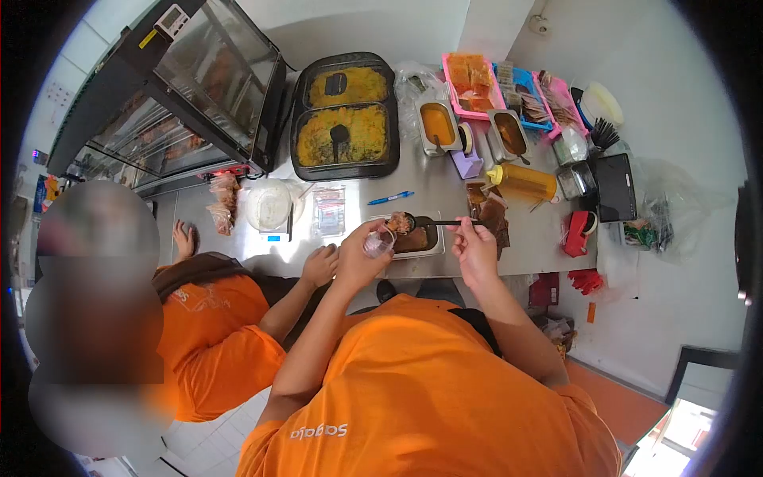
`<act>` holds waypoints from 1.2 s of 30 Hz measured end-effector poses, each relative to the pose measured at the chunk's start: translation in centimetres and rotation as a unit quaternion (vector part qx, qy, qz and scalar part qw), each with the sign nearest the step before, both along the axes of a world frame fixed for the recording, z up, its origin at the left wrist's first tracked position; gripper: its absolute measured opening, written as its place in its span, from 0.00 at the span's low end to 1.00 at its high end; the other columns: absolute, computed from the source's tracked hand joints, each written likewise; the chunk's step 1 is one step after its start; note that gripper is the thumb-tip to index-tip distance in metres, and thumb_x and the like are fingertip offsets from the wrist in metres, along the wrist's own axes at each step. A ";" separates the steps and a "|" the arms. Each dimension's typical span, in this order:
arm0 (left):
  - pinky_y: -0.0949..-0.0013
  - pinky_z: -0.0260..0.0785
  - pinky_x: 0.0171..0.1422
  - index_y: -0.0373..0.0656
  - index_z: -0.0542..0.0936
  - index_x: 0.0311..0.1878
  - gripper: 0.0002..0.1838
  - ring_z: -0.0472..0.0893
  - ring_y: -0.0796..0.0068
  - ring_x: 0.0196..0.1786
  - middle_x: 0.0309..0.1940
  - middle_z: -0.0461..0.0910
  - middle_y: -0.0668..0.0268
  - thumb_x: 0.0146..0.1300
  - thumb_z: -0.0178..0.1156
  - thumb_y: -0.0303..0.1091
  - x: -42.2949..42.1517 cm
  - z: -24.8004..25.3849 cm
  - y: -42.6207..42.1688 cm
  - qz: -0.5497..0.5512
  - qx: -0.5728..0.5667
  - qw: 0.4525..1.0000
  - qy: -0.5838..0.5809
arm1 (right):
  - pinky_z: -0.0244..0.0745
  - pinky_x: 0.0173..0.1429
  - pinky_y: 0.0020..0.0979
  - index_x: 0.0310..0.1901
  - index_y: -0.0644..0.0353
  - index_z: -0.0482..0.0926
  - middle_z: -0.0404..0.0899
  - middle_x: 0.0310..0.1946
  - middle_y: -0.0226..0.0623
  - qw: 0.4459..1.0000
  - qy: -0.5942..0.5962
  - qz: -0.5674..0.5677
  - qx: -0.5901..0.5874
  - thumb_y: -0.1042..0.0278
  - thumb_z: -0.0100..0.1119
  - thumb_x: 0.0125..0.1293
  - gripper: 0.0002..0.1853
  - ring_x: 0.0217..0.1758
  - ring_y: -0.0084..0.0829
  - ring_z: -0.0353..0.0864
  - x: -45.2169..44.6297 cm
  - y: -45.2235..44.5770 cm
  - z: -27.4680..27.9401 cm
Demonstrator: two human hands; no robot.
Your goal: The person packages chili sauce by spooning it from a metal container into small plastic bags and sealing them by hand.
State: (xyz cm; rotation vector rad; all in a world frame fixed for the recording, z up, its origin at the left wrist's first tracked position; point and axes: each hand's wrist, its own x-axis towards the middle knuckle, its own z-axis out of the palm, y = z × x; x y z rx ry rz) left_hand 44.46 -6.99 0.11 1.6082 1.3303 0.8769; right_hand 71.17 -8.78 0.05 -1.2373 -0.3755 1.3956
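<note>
My left hand (pixel 363 253) is wrapped round a small clear plastic cup (pixel 379 242), held near the table's front edge. In my right hand (pixel 475 251) is the handle of a dark spoon (pixel 445 223). Its bowl carries a chunky reddish-brown food (pixel 400 222) right at the mouth of the cup. Below the spoon and just right of the cup sits a metal tray (pixel 419 240) with brown food in it, partly hidden by the spoon and my left hand.
A co-worker in orange (pixel 214 334) is on the left, hands at the table. Behind lie a blue pen (pixel 391 198), a scale (pixel 269 208), a black two-part pan (pixel 344 119), sauce containers (pixel 438 126), a yellow bottle (pixel 523 182) and a red tape dispenser (pixel 577 234).
</note>
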 end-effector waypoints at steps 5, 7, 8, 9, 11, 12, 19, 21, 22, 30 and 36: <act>0.61 0.78 0.67 0.37 0.82 0.66 0.33 0.88 0.58 0.59 0.56 0.88 0.54 0.54 0.76 0.30 0.8 0.0 0.7 0.002 0.079 0.997 -0.001 | 0.70 0.32 0.26 0.50 0.64 0.85 0.90 0.39 0.34 0.981 -0.185 0.016 0.060 0.60 0.61 0.84 0.13 0.28 0.17 0.73 -1.3 -0.3 3.1; 0.63 0.77 0.67 0.38 0.82 0.67 0.34 0.87 0.60 0.61 0.57 0.88 0.55 0.55 0.77 0.30 0.9 0.4 0.8 -0.014 0.095 0.995 0.012 | 0.72 0.32 0.28 0.48 0.65 0.86 0.90 0.38 0.34 0.944 -0.307 0.037 0.116 0.63 0.61 0.83 0.12 0.29 0.18 0.76 -1.8 -0.4 3.9; 0.64 0.77 0.68 0.38 0.82 0.68 0.34 0.87 0.62 0.61 0.57 0.88 0.55 0.55 0.77 0.30 1.1 0.6 0.7 -0.023 0.104 0.994 0.019 | 0.74 0.34 0.30 0.48 0.64 0.86 0.90 0.38 0.35 0.914 -0.374 0.058 0.143 0.64 0.62 0.82 0.11 0.29 0.21 0.78 -2.2 -0.5 5.4; 0.63 0.77 0.66 0.37 0.82 0.67 0.33 0.88 0.61 0.59 0.55 0.88 0.55 0.55 0.77 0.30 1.3 0.6 0.7 -0.017 0.111 0.994 0.008 | 0.76 0.36 0.31 0.47 0.64 0.86 0.91 0.37 0.36 0.879 -0.439 0.078 0.169 0.66 0.63 0.81 0.10 0.29 0.24 0.79 -2.9 -0.7 7.6; 0.62 0.78 0.64 0.36 0.82 0.66 0.33 0.89 0.61 0.55 0.52 0.89 0.54 0.55 0.76 0.29 1.8 0.4 0.4 -0.007 0.125 0.992 -0.015 | 0.79 0.39 0.34 0.46 0.63 0.87 0.90 0.37 0.36 0.790 -0.543 0.090 0.268 0.69 0.66 0.77 0.07 0.30 0.30 0.82 -4.2 -0.7 9.8; 0.63 0.79 0.63 0.36 0.82 0.66 0.33 0.89 0.63 0.54 0.52 0.89 0.54 0.55 0.76 0.29 2.0 0.2 0.2 0.007 0.121 0.992 -0.030 | 0.80 0.41 0.36 0.45 0.62 0.87 0.90 0.37 0.37 0.735 -0.581 0.082 0.340 0.70 0.67 0.75 0.05 0.32 0.33 0.83 -4.8 -0.2 10.3; 0.67 0.79 0.62 0.36 0.80 0.69 0.33 0.87 0.73 0.52 0.53 0.89 0.59 0.59 0.76 0.27 2.3 -0.1 0.0 0.075 0.135 0.981 -0.116 | 0.79 0.42 0.39 0.44 0.65 0.86 0.89 0.38 0.40 0.635 -0.622 0.154 0.431 0.78 0.72 0.66 0.07 0.36 0.44 0.84 -7.6 -0.5 14.1; 0.67 0.78 0.62 0.36 0.80 0.70 0.33 0.87 0.74 0.51 0.53 0.89 0.59 0.59 0.76 0.26 2.2 -0.5 0.2 0.081 0.141 0.978 -0.135 | 0.79 0.42 0.38 0.45 0.65 0.86 0.89 0.39 0.40 0.640 -0.615 0.157 0.433 0.79 0.73 0.65 0.08 0.36 0.44 0.84 -7.7 -0.5 14.1; 0.67 0.78 0.62 0.36 0.80 0.70 0.33 0.87 0.74 0.51 0.52 0.89 0.60 0.59 0.76 0.26 2.1 -0.6 0.3 0.084 0.142 0.976 -0.143 | 0.79 0.42 0.38 0.45 0.65 0.87 0.89 0.39 0.40 0.643 -0.610 0.157 0.437 0.79 0.73 0.65 0.08 0.36 0.44 0.84 -7.7 -0.5 14.2; 0.66 0.79 0.62 0.39 0.81 0.71 0.34 0.89 0.70 0.55 0.54 0.90 0.58 0.58 0.76 0.27 1.3 -1.5 0.7 0.086 0.079 0.982 -0.149 | 0.80 0.44 0.37 0.45 0.65 0.88 0.90 0.39 0.41 0.666 -0.583 0.138 0.445 0.80 0.73 0.64 0.08 0.37 0.43 0.85 -7.4 -0.5 14.6; 0.68 0.79 0.60 0.37 0.80 0.71 0.33 0.87 0.74 0.53 0.55 0.89 0.61 0.61 0.75 0.26 0.1 -3.2 0.6 0.123 0.114 0.976 -0.138 | 0.81 0.46 0.37 0.43 0.64 0.89 0.91 0.40 0.42 0.707 -0.593 0.116 0.368 0.76 0.73 0.66 0.06 0.40 0.44 0.87 -5.0 -0.8 13.2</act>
